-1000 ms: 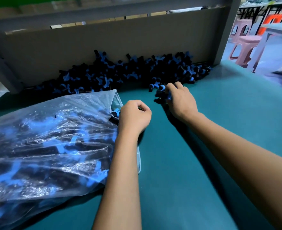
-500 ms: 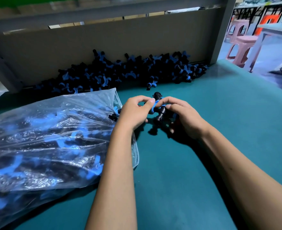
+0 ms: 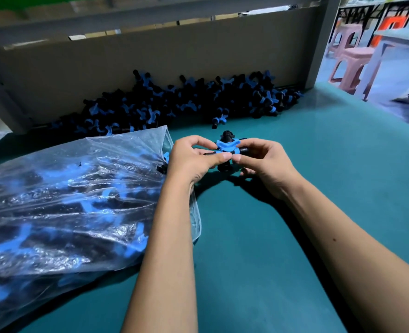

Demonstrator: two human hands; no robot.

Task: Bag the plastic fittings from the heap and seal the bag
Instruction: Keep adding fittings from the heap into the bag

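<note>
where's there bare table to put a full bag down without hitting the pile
The widest bare stretch of green table lies right of the right hand, between the heap of fittings and the near edge. A narrower strip runs between the two forearms. It is crowded along the cardboard wall, where the heap lies, and on the left, where the filled bag lies.
</note>
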